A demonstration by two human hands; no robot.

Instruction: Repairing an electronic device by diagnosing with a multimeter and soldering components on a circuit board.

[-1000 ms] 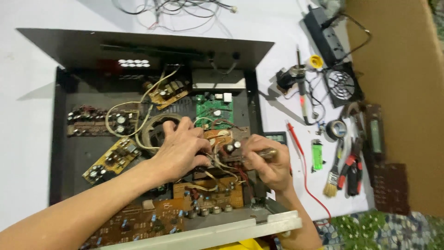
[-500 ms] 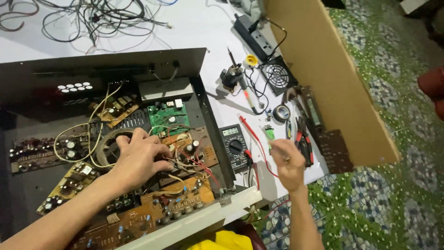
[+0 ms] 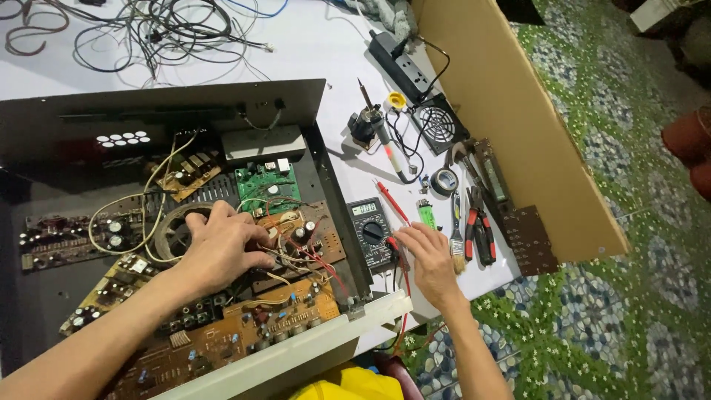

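Inside an opened amplifier chassis [image 3: 44,118], the left hand [image 3: 218,248] lies palm down on a tangle of wires [image 3: 296,255] above a brown circuit board [image 3: 311,237], its fingers curled and pressing on the wiring near the middle of the case; whether they pinch a single wire cannot be told. Outside the case wall, the right hand [image 3: 428,259] rests on the white table [image 3: 318,44] just beside a grey multimeter [image 3: 370,231], fingers loosely bent around the red probe lead [image 3: 392,207], fingertips touching the meter's lower right edge. The meter lies flat against the chassis wall, its long axis running from the person toward the far side of the table, screen at the far end, dial nearer the hand. The red lead slants from upper left down to the hand.

Right of the hand lie a small paintbrush [image 3: 457,241] and red-handled pliers [image 3: 480,230], both lengthwise like the meter, with a green lighter [image 3: 426,215] and a roll of black tape [image 3: 444,181] beyond. Farther back stand a soldering iron [image 3: 374,122], a small black fan [image 3: 438,124] and a power strip [image 3: 404,63]. A tilted cardboard sheet [image 3: 511,126] closes off the table's right side; loose cables [image 3: 148,30] sprawl along its far edge.
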